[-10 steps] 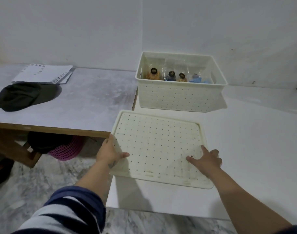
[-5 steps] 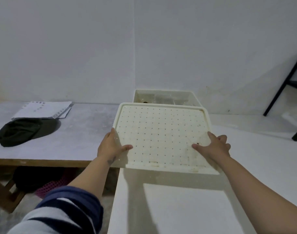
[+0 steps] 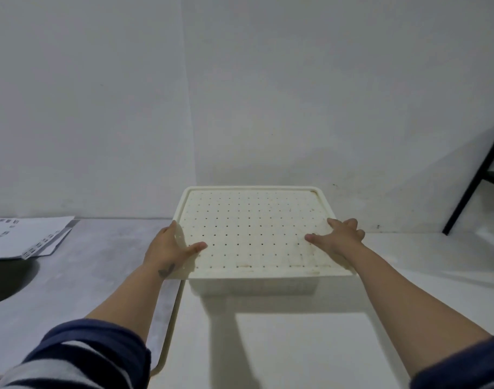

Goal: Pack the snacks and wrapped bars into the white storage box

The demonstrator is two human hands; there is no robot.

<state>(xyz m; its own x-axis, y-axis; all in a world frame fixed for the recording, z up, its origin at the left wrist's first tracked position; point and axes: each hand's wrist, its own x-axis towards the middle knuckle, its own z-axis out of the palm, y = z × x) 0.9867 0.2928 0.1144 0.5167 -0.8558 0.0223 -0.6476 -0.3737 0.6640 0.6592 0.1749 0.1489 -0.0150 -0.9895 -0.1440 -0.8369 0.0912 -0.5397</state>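
Note:
The white perforated lid (image 3: pixel 254 231) lies on top of the white storage box (image 3: pixel 254 286), of which only the front wall shows beneath it. My left hand (image 3: pixel 170 248) grips the lid's left edge, thumb on top. My right hand (image 3: pixel 337 237) grips the lid's right edge, thumb and fingers on the top surface. The snacks inside the box are hidden by the lid.
The box stands on a white table (image 3: pixel 296 346) near the wall. A grey table (image 3: pixel 85 276) adjoins on the left with papers (image 3: pixel 23 237) and a dark cloth (image 3: pixel 4 282) at its far left. A black stand leg (image 3: pixel 476 178) leans at the right.
Both hands lifted the lid from the table in front of the box and carried it forward over the box. It now covers the box opening and hides the snacks.

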